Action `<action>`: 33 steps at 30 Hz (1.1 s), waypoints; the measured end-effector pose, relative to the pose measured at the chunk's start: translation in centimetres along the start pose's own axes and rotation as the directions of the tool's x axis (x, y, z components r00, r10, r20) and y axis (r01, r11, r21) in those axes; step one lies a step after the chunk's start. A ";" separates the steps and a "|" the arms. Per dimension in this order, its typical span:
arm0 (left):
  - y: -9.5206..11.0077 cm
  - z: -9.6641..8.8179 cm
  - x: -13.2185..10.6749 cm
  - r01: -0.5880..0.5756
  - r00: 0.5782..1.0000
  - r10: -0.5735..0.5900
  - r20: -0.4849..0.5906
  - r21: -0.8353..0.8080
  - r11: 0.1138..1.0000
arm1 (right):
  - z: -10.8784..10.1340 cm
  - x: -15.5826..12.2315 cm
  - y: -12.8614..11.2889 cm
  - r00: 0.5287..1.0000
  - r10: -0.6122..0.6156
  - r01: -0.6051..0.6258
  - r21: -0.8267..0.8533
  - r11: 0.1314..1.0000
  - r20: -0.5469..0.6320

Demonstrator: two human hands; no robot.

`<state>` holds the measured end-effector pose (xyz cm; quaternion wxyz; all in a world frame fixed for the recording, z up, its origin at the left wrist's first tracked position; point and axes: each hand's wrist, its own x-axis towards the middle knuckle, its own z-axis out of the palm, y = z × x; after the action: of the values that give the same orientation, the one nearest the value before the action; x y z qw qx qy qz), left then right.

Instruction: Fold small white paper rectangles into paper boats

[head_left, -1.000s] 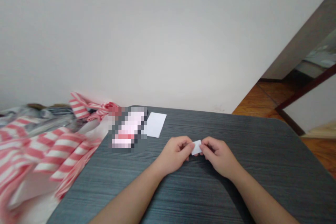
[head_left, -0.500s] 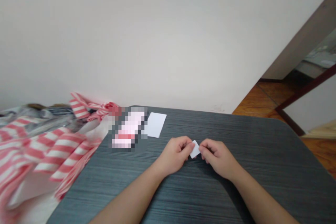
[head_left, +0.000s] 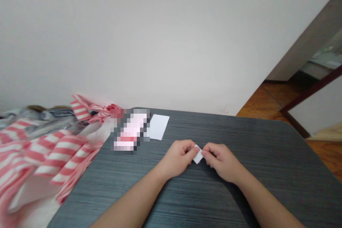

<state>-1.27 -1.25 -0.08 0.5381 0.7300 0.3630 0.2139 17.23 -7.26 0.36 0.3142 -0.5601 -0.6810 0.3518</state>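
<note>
Paper scrap (head_left: 198,155), small and white, is pinched just above the desk (head_left: 269,142) between both hands. Far left, red-and-white striped cloth (head_left: 50,153) heaps beside the desk; next comes a pixelated object (head_left: 130,131), then a white sheet (head_left: 159,127) lying flat, untouched. Left hand (head_left: 177,160) and right hand (head_left: 223,162) meet mid-desk, their fingers (head_left: 189,148) clamped on the scrap. Whether it is folded cannot be told.
</note>
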 end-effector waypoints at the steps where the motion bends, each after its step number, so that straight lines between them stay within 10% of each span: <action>1: 0.0 0.0 0.0 0.004 1.000 -0.004 -0.004 0.008 1.000 | 0.0 0.0 0.0 1.000 0.003 -0.003 -0.001 1.000 -0.003; 33: 0.3 0.0 0.0 0.047 0.999 -0.047 0.002 -0.075 0.996 | -0.2 0.2 1.3 0.932 -0.347 0.345 -0.036 0.938 -0.104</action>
<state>-1.17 -1.26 0.19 0.5701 0.7006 0.3715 0.2147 18.08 -6.91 -0.59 0.4030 -0.4524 -0.7538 0.2542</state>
